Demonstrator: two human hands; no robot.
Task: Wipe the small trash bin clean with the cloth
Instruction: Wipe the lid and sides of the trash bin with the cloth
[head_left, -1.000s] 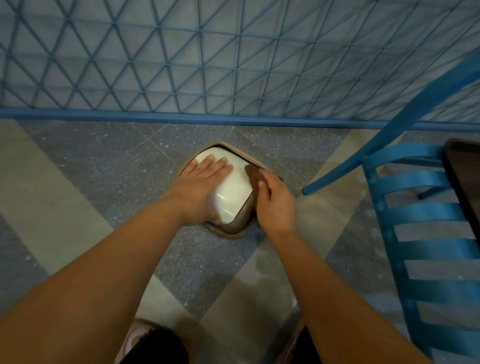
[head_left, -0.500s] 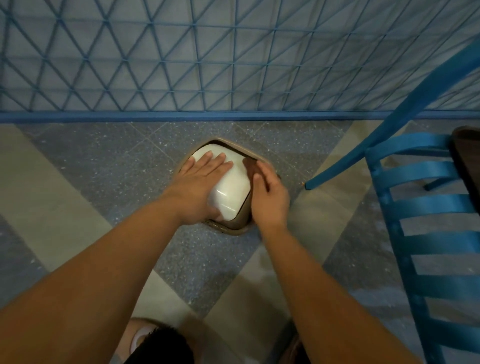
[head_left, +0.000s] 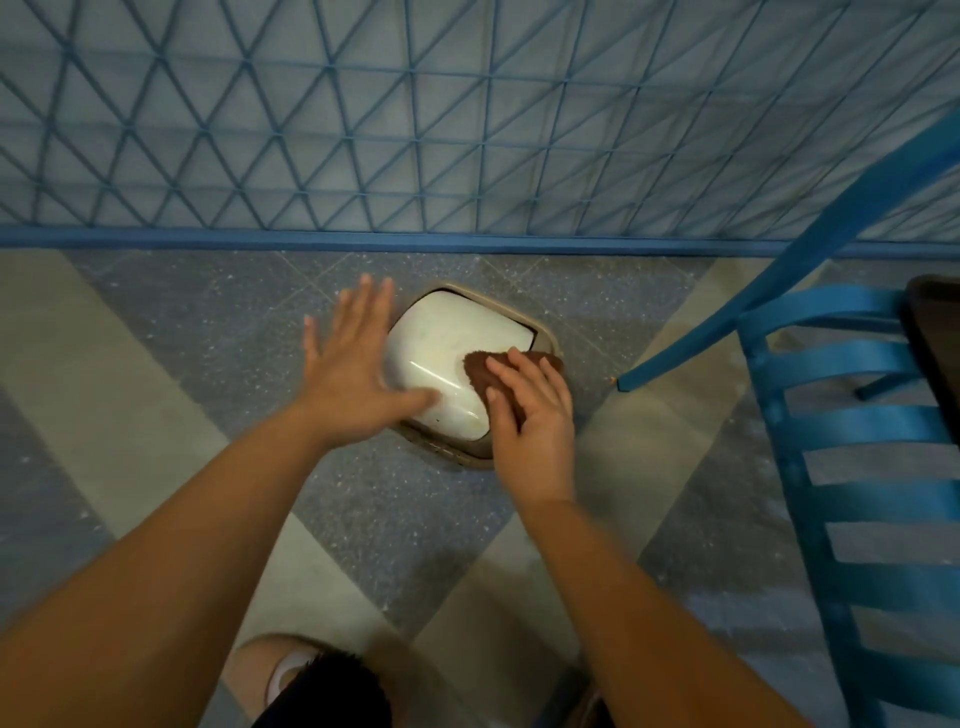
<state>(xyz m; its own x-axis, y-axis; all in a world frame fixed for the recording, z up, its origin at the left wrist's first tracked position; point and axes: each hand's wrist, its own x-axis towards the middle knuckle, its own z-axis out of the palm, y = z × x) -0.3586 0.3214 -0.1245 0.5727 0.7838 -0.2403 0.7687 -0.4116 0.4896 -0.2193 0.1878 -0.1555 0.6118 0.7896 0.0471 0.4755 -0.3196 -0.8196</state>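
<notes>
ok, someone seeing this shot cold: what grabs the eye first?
The white-lidded trash bin on the floor at centre, with the right hand pressing a brown cloth onto the lid's right side. The left hand is spread open at the bin's left edge. Then the blue chair at right and the blue lattice wall behind.

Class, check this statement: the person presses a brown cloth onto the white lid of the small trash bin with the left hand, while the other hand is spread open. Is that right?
Not quite. The head view shows the right hand pressing the brown cloth on the trash bin's white lid; the left hand is the one spread open.
</notes>
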